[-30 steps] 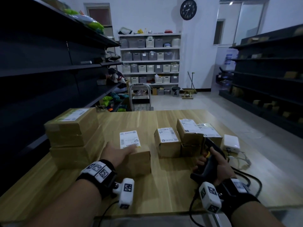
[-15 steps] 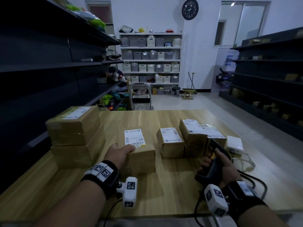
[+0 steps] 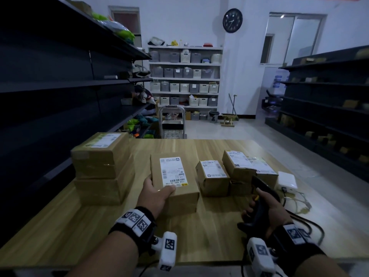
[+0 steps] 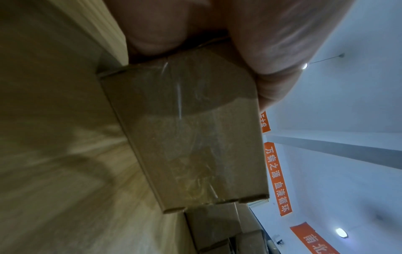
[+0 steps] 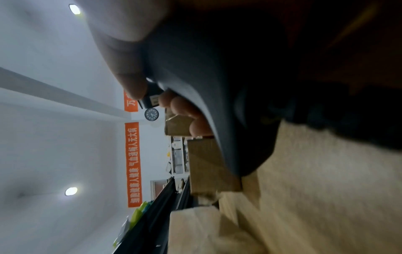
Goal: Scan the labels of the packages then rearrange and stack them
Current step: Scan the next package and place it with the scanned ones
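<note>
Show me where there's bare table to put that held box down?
Bare wood lies along the table's near edge, between both hands, and behind the held box. It's crowded right, around the small boxes, scanner and white adapter.

- The long cardboard package (image 3: 173, 188) in my left hand (image 3: 154, 194): white label face up, near end tilted up off the table.
- Two big boxes (image 3: 99, 168) stacked at my left.
- A small labelled box (image 3: 212, 177) beside it, right.
- Further right, a labelled box (image 3: 238, 166) sits atop others.
- The black barcode scanner (image 3: 261, 198) in my right hand (image 3: 273, 212).
</note>
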Demonstrator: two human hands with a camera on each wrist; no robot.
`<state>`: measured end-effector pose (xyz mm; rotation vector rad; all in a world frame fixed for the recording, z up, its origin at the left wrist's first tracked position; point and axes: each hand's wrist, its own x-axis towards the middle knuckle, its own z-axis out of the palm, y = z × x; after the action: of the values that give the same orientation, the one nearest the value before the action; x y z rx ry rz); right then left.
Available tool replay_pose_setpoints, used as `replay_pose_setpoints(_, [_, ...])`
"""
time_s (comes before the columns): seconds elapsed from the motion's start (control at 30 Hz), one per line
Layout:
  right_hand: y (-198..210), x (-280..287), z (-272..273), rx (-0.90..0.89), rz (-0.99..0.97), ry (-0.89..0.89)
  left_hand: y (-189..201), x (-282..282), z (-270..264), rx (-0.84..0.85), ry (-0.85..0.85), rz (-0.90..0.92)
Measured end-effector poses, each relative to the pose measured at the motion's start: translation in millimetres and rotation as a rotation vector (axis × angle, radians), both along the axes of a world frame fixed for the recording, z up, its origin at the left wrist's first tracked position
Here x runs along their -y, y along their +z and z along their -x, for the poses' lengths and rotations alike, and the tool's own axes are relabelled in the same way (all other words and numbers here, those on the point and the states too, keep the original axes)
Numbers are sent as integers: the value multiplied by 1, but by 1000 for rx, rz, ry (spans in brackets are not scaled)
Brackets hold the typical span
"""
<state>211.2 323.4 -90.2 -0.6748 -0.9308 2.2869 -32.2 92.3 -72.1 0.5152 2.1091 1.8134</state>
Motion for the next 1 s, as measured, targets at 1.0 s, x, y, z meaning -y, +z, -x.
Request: replay_pose_setpoints(1.0, [-21, 82, 81, -71, 255, 85, -37, 7, 42, 417, -301, -597])
